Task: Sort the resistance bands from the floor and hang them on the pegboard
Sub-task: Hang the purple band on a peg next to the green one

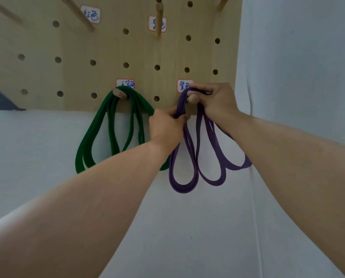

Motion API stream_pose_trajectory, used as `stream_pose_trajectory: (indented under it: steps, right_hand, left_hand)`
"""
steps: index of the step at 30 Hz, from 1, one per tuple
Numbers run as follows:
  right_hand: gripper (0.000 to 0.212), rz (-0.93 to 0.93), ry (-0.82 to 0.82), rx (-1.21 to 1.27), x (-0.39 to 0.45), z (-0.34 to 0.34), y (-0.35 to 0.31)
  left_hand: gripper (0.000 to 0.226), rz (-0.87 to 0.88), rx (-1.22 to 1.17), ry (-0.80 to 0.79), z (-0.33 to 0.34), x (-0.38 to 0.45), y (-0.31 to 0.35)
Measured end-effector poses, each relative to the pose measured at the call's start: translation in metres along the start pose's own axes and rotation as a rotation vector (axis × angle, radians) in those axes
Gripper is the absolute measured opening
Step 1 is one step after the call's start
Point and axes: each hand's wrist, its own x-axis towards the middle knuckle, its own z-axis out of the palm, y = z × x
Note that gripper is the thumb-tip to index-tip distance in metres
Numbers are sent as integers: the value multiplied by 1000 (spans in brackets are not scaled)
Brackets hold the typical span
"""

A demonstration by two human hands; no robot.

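Note:
A wooden pegboard (107, 49) hangs on a white wall. Purple resistance bands (211, 169) drape in several loops over a wooden peg (192, 98) at the board's lower right. My right hand (213, 99) grips the top of the purple bands at that peg. My left hand (165, 127) pinches the purple strands just below the peg. Green resistance bands (99, 137) hang from the neighbouring peg (118, 93) to the left, free of both hands.
Three bare wooden pegs stick out of the upper board, among them one (158, 19) at top centre and one (81, 15) at upper left. Small handwritten labels (184, 85) sit above the pegs. White wall surrounds the board.

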Motion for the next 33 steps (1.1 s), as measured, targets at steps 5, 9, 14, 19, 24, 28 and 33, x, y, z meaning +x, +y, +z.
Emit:
stream_pose_trajectory:
  steps: [5, 9, 14, 19, 24, 28, 33]
  right_hand:
    - [28, -65, -17, -73, -2, 9, 14]
    - [41, -97, 37, -193, -21, 22, 39]
    - [53, -151, 128, -438, -47, 26, 41]
    - [45, -188, 143, -741, -38, 14, 19]
    - [39, -255, 140, -823, -25, 11, 14]
    - [44, -226, 138, -764, -29, 7, 17]
    - [56, -182, 32, -651, -37, -1, 19]
  left_hand:
    - [9, -5, 18, -47, -5, 1, -18]
    - [11, -22, 110, -77, -11, 1, -19]
    - [13, 15, 222, -102, -23, 5, -25]
    - [19, -66, 206, -77, -25, 4, -30]
    - [36, -150, 276, -134, -19, 0, -31]
    - [29, -168, 243, -120, -18, -1, -36]
    - [16, -163, 214, -143, -20, -7, -38]
